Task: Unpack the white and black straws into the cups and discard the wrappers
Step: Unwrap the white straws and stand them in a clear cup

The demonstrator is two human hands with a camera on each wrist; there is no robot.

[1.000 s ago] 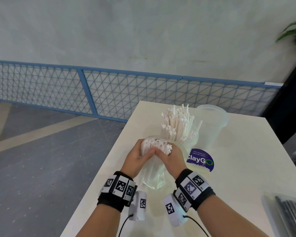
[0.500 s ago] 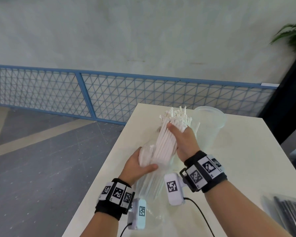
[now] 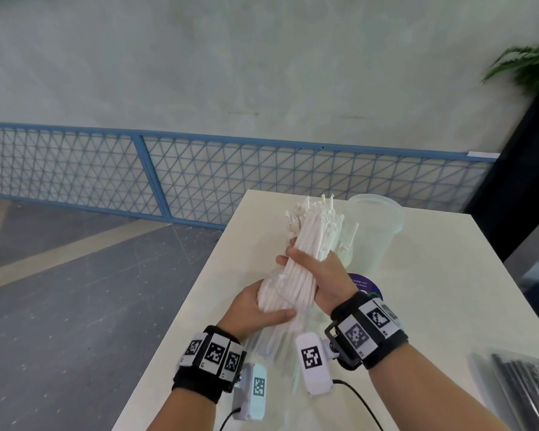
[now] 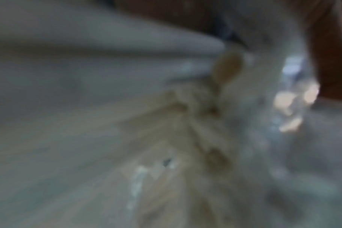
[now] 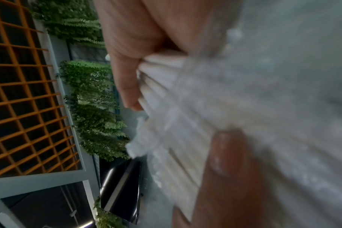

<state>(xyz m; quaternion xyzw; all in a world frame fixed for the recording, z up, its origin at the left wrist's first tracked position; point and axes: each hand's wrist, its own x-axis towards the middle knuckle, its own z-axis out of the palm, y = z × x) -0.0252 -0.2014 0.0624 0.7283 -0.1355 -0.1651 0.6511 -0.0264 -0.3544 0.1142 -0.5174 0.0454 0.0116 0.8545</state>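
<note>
Gripping white straws (image 3: 305,259) mid-bundle, right hand (image 3: 321,275) curls around; left hand (image 3: 255,309) clutches clear wrapper (image 3: 271,337) below, thumb across.

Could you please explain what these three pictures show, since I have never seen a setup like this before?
There is no machine here: a person works with bare hands, wearing black wristbands with printed square markers and a small white camera on each wrist. The wide picture comes from a camera on the head, looking down at a cream rectangular table. The other two come from the wrist cameras; the left one is too blurred to read. The right hand grips a thick bundle of white paper-wrapped straws, drawing it from a clear plastic bag that the left hand holds. Behind stand a clear plastic cup already holding white straws and an empty frosted plastic cup. A pack of black straws lies at the right edge.
</note>
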